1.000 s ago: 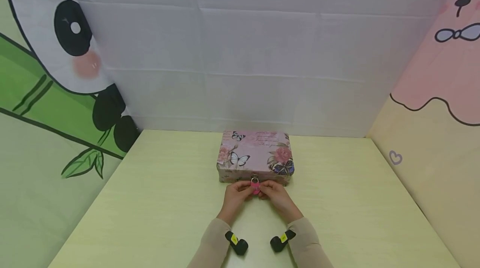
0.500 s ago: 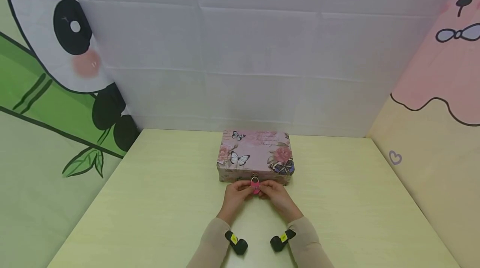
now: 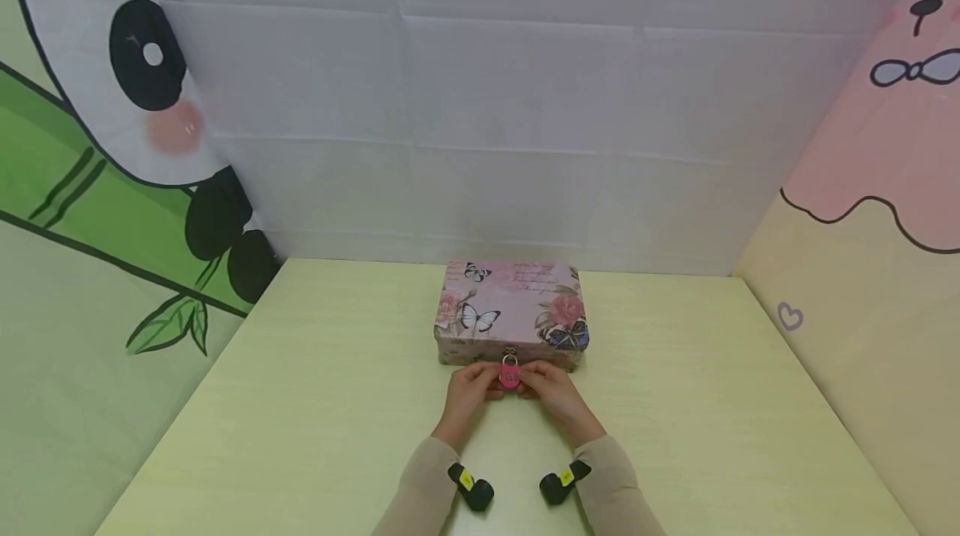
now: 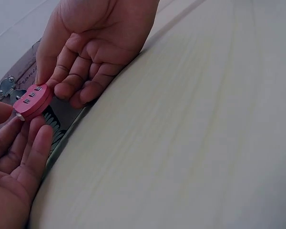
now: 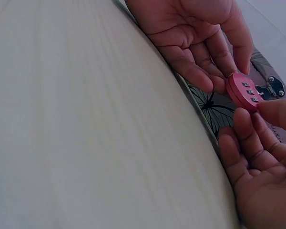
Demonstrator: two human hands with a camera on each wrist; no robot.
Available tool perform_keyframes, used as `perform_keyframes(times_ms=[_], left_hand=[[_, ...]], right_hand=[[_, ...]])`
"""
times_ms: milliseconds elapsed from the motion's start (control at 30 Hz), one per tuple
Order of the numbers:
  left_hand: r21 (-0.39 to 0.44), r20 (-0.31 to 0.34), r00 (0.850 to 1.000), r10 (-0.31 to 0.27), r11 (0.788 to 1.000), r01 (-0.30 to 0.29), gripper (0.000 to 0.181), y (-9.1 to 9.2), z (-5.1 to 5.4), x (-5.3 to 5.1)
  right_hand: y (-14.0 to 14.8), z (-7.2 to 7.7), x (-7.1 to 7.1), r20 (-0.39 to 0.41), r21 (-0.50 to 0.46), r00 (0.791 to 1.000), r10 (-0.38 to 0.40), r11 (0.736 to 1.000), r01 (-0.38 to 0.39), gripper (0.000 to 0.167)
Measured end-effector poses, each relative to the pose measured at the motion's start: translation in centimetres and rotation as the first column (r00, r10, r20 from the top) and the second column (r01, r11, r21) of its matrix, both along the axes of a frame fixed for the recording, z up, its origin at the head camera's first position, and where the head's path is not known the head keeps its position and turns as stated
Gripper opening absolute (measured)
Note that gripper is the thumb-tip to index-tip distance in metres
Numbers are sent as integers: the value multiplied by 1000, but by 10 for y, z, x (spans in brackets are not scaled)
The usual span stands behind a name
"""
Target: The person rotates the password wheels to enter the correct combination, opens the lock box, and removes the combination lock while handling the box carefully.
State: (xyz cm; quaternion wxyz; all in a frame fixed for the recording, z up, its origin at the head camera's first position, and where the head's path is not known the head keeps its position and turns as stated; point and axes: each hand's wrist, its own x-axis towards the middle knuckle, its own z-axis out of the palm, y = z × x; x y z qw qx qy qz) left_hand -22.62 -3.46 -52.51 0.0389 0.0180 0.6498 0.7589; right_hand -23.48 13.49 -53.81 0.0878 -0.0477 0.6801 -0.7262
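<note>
Two hands pinch a small, rounded pink padlock (image 3: pixel 510 376) with three dials between them.

The left hand (image 3: pixel 469 390) and right hand (image 3: pixel 555 392) each grip one side of the padlock with narrowed thumb and fingers. Its silver shackle points away from them, at the metal clasp (image 5: pixel 276 87) of a pink rectangular box (image 3: pixel 517 298) printed with butterflies and roses, just beyond the hands on the pale yellow table (image 3: pixel 300 403).

Soft light fills the head view (wrist views dimmer).
</note>
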Motion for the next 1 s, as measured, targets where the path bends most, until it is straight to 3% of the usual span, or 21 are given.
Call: perform_keyframes(times_ms=[67,167,500,767,1000], left_hand=[[0,-7,1000,-3,1000,3,24,-1,7,4],[-4,-4,1000,-5,1000,5,24,-1,9,5],[43,-2,1000,-18,999,18,25,-1,-24,-11],[37,-35,999,-42,998,43,25,-2,-28,-12],[53,-13,999,-47,997,47,24,-4,-26,-12]], right_hand=[[-1,0,0,-1,0,1000,-16,1000,16,14],[-3,1,1,4,-1,998,-55,998,55,14],[-9,0,4,-14,5,986,-164,986,164,17],[-9,-4,4,-22,-16,981,-194,981,194,20],[-8,-3,5,-26,-47,987,-161,986,160,24]])
